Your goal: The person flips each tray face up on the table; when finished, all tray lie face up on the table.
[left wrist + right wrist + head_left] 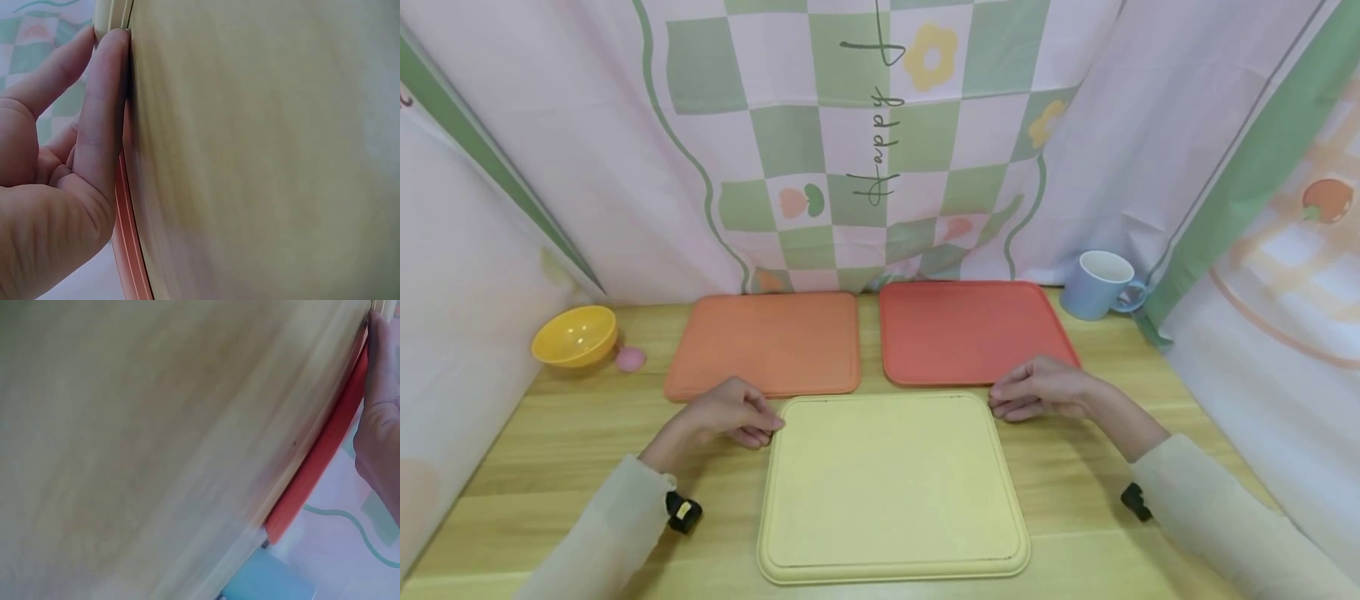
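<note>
A pale yellow rectangular tray (pixel 891 483) lies on the wooden table, nearest to me. At its far left corner my left hand (pixel 733 412) pinches the edge. The left wrist view shows the thumb and a finger (pixel 103 119) meeting at the tray's cream rim (pixel 112 15). Opposite, my right hand (pixel 1041 390) grips the far right edge, its fingertips bent in against the side. In the right wrist view only part of that hand (pixel 381 412) shows, and its thumb is hidden. Behind lie an orange tray (pixel 767 343) and a red tray (pixel 973 332).
A yellow bowl (pixel 576 337) stands at the back left, with a small pink object (pixel 630 359) beside it. At the back right is a blue mug (pixel 1097 287). Patterned curtains (pixel 850 142) hang behind and along both sides of the wooden table (pixel 580 467).
</note>
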### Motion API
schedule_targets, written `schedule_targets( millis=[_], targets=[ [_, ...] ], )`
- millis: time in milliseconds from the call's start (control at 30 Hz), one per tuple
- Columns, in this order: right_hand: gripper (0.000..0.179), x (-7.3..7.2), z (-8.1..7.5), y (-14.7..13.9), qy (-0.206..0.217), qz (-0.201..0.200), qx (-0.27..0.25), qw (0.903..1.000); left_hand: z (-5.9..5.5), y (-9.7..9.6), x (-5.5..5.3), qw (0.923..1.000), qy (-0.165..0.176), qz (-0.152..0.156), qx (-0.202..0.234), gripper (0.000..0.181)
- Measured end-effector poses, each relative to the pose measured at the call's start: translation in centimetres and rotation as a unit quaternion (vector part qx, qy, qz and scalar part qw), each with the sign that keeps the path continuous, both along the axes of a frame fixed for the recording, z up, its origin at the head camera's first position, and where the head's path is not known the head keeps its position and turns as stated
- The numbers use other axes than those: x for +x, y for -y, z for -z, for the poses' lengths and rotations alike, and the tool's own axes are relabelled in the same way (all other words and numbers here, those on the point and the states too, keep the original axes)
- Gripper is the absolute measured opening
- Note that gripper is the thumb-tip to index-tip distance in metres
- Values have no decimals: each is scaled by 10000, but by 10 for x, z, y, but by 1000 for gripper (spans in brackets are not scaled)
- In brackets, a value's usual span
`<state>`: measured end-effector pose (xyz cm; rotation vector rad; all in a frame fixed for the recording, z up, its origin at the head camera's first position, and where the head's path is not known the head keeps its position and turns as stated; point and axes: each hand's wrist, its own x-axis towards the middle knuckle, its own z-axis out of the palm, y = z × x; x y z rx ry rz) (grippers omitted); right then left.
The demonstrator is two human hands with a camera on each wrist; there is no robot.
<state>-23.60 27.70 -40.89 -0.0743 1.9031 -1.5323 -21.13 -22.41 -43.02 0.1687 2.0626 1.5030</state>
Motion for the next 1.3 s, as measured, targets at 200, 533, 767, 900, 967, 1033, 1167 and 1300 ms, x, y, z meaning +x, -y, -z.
schedule_targets(
  millis=[200, 533, 767, 900, 967, 1033, 1167, 1300],
  targets=[
    [33, 1, 1, -3, 83, -34, -157, 9998, 0, -1, -1, 10000, -33, 42, -37, 18],
    [30, -1, -2, -1, 221, -20, -370, 9991, -3, -3, -1, 9999, -96, 89, -88, 17],
    [41, -2, -1, 9, 10, -16, -152, 9999, -4, 0, -1, 9998, -102, 94, -118, 17],
    [32, -2, -1, 11, 89, 127, -231, 9996, -3, 0, -1, 9999, -66, 101, -79, 17],
    [23, -2, -3, 11, 151, 158, -345, 9992, -3, 0, 0, 9999, -43, 106, -64, 17],
    [14, -3, -7, 11, 109, 140, -489, 9986, -2, -1, 0, 9999, -46, 132, -70, 17],
    [12, -5, -19, 10, -159, 92, -926, 9955, -3, -2, -1, 9999, -70, 121, -97, 17],
    [21, -6, -31, 11, -317, 33, -1489, 9883, -5, -5, -1, 9998, -90, 169, -115, 19]
  ],
)
